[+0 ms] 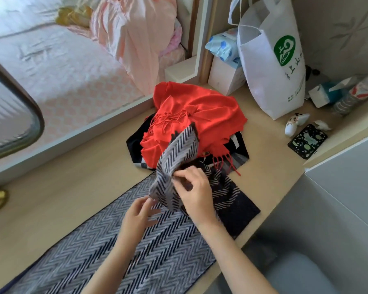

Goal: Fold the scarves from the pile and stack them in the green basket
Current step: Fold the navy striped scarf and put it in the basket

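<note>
A grey and navy herringbone scarf (119, 240) lies stretched along the wooden tabletop (51, 209) toward me. Its far end is lifted and twisted above the table. My right hand (194, 193) pinches that raised end from the right. My left hand (139, 215) pinches the scarf's lower corner at its left edge. Behind my hands lies the pile, with a red fringed scarf (200, 122) on top of dark striped scarves (240, 151). No green basket is in view.
A white tote bag (270, 60) stands at the back right beside a white box (223, 77), tissue packets and small bottles. A black patterned phone (307, 141) lies at the right edge. A bed (62, 71) with pink bedding lies to the left.
</note>
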The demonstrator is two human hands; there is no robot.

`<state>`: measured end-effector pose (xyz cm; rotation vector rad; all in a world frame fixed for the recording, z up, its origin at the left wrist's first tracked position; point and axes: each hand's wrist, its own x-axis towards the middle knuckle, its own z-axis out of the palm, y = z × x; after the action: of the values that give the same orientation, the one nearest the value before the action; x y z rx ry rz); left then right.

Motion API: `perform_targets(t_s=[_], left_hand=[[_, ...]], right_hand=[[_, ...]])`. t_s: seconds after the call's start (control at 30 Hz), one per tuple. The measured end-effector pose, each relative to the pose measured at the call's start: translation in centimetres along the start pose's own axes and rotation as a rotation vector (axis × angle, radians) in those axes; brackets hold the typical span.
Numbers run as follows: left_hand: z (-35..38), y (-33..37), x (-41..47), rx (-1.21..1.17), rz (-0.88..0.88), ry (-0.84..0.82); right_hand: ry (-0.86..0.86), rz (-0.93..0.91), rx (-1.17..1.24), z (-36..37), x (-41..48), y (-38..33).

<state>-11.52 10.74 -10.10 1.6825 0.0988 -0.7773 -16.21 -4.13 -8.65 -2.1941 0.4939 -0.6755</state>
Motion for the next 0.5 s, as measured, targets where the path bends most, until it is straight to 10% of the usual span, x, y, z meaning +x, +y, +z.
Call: perform_targets(t_s=[0.2,0.5], left_hand=[[-5.8,-1.9,-2.4,-0.026,-0.006,0.121],[-3.3,-2.0,-1.2,0.228,0.063,0.026]], right_hand=[[-0.472,0.049,-0.093,1.4,-8.2,-0.1],[-0.020,0.246,-0.305,0.5,-5.8,3.8]])
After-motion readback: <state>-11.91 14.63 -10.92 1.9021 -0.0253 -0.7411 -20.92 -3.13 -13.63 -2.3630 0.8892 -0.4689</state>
